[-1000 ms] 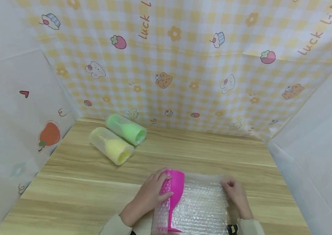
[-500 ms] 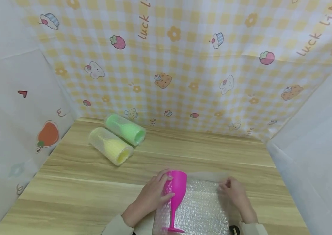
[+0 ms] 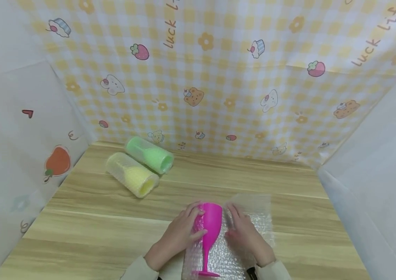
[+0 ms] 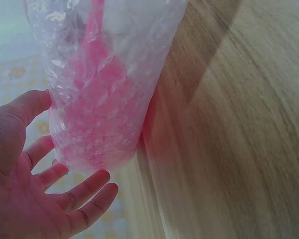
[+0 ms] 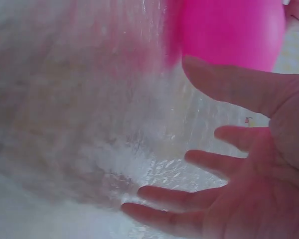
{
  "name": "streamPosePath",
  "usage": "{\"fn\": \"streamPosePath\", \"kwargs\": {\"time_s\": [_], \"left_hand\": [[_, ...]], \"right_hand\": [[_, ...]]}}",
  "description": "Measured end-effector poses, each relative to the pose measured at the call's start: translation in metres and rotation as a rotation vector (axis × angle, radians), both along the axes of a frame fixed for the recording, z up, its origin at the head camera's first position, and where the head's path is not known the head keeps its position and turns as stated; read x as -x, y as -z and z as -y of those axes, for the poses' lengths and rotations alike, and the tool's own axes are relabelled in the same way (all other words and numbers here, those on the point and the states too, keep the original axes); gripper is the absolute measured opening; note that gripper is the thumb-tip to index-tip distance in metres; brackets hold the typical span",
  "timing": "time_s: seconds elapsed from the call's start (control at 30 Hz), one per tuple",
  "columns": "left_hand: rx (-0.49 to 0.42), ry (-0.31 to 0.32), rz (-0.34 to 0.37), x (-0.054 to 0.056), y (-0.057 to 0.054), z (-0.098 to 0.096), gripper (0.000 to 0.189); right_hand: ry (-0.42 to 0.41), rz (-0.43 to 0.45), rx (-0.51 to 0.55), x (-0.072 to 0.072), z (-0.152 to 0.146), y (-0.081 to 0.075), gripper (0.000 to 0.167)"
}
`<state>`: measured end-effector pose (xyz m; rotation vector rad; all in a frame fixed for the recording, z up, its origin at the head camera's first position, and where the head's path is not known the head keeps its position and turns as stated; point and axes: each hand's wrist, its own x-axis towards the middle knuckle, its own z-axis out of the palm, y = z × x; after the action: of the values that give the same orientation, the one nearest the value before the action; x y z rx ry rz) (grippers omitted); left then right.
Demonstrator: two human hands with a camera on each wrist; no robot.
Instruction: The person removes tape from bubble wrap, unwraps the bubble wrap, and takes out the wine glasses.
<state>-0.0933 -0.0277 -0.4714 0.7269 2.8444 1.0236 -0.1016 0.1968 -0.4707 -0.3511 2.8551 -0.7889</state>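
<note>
A bright pink plastic goblet [image 3: 213,221] lies on a sheet of bubble wrap [image 3: 259,217], its bowl toward the back and its foot near the front edge of view. One edge of the wrap is folded over the goblet's left side. My left hand [image 3: 180,229] holds the wrapped side, its fingertips and thumb on the bowl; in the left wrist view, wrap covers the pink bowl [image 4: 102,99] beside the fingers. To the right of the goblet, my right hand [image 3: 245,235] rests on the sheet, its fingers [image 5: 189,196] extended and spread.
Toward the back left of the wooden table [image 3: 113,233] lie a yellow goblet [image 3: 132,175] and a green goblet [image 3: 150,154], each rolled in bubble wrap. A checked cloth backdrop [image 3: 233,77] hangs behind, with white cloth on both sides.
My right hand has let go of the sheet's far right corner and moved left across the wrap, close to the goblet. The left hand stays in place on the goblet.
</note>
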Motion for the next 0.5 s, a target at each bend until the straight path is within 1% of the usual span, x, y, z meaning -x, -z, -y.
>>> {"fn": "streamPosePath", "kwargs": {"time_s": [0.07, 0.13, 0.27, 0.37, 0.5], "left_hand": [[-0.002, 0.003, 0.0, 0.0, 0.001, 0.0, 0.049], [-0.004, 0.005, -0.004, 0.0, 0.001, 0.001, 0.049], [-0.02, 0.01, -0.006, -0.001, 0.002, 0.004, 0.05], [-0.038, 0.014, -0.008, -0.001, 0.002, 0.007, 0.051], [-0.057, 0.016, -0.024, -0.002, 0.002, 0.01, 0.051]], "right_hand": [[0.014, 0.045, -0.019, 0.001, 0.001, 0.002, 0.095], [0.017, 0.068, -0.062, 0.002, 0.001, 0.003, 0.1], [-0.009, 0.064, -0.152, 0.007, 0.001, 0.005, 0.106], [-0.031, 0.079, -0.196, 0.011, 0.0, 0.004, 0.103], [-0.044, 0.129, -0.225, 0.015, 0.0, 0.001, 0.096]]}}
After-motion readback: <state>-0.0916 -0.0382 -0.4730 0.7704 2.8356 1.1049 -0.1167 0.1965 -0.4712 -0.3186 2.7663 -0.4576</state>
